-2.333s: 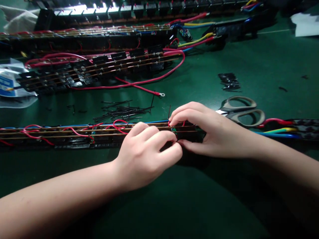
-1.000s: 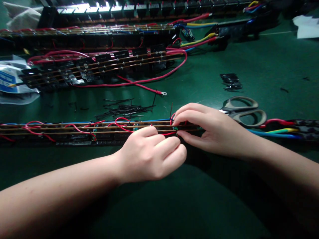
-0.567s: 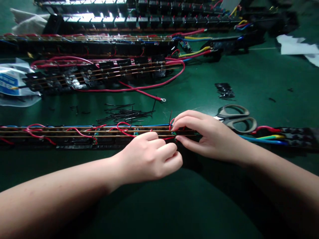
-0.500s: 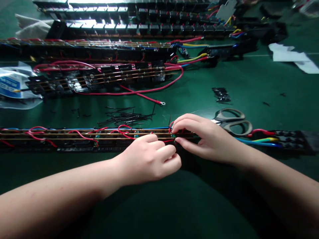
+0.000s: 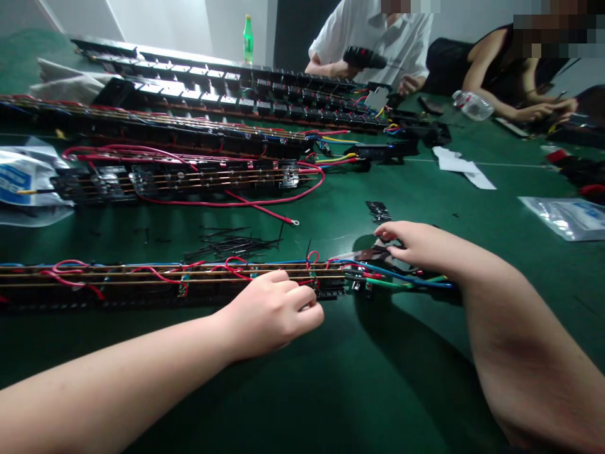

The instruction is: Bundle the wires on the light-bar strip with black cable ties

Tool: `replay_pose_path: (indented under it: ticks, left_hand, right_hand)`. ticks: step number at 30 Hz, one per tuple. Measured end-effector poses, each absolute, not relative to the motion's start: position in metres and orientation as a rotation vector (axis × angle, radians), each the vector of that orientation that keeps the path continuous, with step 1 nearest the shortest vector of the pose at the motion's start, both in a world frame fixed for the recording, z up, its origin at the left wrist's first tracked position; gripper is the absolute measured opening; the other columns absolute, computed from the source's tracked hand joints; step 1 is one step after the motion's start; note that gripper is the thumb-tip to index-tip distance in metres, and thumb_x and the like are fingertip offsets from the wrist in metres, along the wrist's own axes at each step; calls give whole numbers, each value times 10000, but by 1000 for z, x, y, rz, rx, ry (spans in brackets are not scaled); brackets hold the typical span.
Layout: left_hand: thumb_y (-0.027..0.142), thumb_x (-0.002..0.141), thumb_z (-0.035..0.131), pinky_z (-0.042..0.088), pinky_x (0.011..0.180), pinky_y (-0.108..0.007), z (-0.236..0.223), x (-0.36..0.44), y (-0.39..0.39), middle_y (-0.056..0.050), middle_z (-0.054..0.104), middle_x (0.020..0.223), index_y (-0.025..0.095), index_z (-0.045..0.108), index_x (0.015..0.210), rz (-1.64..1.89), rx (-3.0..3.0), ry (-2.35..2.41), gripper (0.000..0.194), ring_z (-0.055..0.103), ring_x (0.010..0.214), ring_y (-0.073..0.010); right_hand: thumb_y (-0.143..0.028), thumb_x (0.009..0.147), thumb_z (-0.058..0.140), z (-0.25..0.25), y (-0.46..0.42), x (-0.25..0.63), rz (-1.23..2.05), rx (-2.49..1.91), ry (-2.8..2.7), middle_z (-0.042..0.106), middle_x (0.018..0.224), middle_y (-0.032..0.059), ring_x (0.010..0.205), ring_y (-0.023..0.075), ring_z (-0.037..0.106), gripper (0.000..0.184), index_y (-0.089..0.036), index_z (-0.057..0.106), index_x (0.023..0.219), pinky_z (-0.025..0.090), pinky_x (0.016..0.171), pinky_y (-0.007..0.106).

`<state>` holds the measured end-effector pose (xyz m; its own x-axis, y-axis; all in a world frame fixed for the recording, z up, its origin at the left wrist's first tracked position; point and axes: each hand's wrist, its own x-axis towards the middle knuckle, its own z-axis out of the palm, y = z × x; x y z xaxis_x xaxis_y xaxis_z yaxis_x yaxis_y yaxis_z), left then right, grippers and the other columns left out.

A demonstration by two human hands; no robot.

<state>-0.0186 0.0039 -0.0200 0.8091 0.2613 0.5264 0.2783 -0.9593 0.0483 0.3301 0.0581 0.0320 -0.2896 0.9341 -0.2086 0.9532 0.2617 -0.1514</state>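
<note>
A long black strip (image 5: 142,287) with copper rails and red and blue wires lies across the green table (image 5: 331,378) in front of me. My left hand (image 5: 274,312) is curled in a fist with its fingertips gripping the strip's right end, beside a red wire loop (image 5: 312,257) and an upright black cable tie tail (image 5: 308,246). My right hand (image 5: 418,244) lies to the right over the handles of the scissors (image 5: 352,256), fingers curled on them; only the blades show. Blue, green and red leads (image 5: 401,279) run out below that hand.
Several more wired strips (image 5: 189,180) lie behind, with loose black cable ties (image 5: 231,243) and small black pieces (image 5: 378,211). Plastic bags sit at left (image 5: 23,183) and right (image 5: 567,217). Two people (image 5: 373,38) work at the far side near a green bottle (image 5: 247,38).
My right hand left the strip and moved right onto the scissors. My left hand stays at the strip's end. The view tilted up, so the far side and two people now show.
</note>
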Motion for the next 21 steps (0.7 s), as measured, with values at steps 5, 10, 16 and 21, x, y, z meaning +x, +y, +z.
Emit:
replay_pose_path:
  ticks: [5,10,16,21]
  left_hand:
    - [99,930,524,425,581,-297,-20,-17,4,-8,752,879,182,615,903,-898,-2921,-441,126,628,609,-118]
    - [81,904,571,391,543,-279,-17,-17,3,16,750,821,179,625,894,-924,-2840,-438,112,597,544,-99]
    - [100,899,602,365,516,-273,-13,-17,-4,19,722,738,168,632,887,-941,-2699,-409,76,544,496,-79]
    - [139,894,627,362,499,-279,-9,-16,-7,-9,739,758,163,636,841,-945,-2653,-380,59,521,489,-84]
  right_hand:
    - [-227,771,572,25,49,335,-375,1868,2259,770,1048,99,869,253,730,373,-193,668,1129,550,725,343]
    - [-260,722,610,24,44,334,-347,1835,2283,717,980,103,897,273,674,224,-201,676,927,515,770,366]
    - [-335,763,590,23,35,337,-235,2084,2326,666,938,113,881,300,628,189,-217,592,912,467,769,412]
    - [-685,781,577,45,14,342,-637,2220,2297,701,956,158,783,284,676,605,-183,544,1117,551,672,411]
